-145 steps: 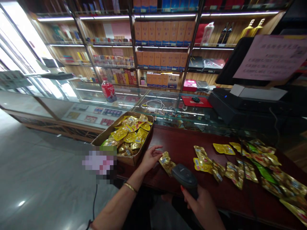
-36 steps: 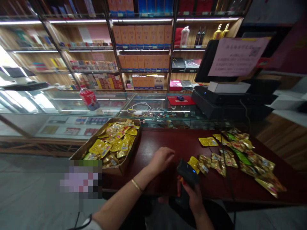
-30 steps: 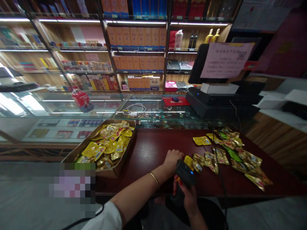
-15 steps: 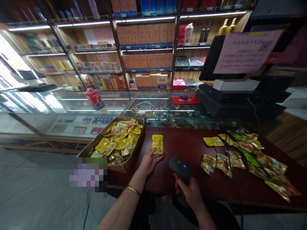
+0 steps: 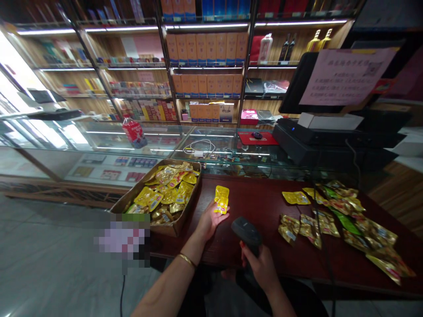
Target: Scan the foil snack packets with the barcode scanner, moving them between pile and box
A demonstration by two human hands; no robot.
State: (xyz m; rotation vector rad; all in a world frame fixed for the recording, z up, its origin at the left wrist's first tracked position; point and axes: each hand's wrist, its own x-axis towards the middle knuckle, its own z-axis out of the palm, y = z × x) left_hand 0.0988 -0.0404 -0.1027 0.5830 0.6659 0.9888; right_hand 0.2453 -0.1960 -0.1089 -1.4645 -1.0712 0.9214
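Observation:
My left hand holds a small yellow snack packet by its lower part, fingers under it, above the dark red tabletop. A black handheld barcode scanner is gripped in my right hand, its head pointing up and left toward the packet. Left of my left hand stands an open cardboard box heaped with yellow and gold packets. To the right, several gold packets and a yellow packet lie loose on the table.
Behind the table is a glass display counter with a red bottle-shaped package, a white cable and a mouse on a red pad. A monitor with a paper sign stands at the right. A dark cable hangs across the right side.
The yellow packet in my left hand has tilted and its printed face looks different. The blue light on the scanner no longer shows. The view has shifted slightly.

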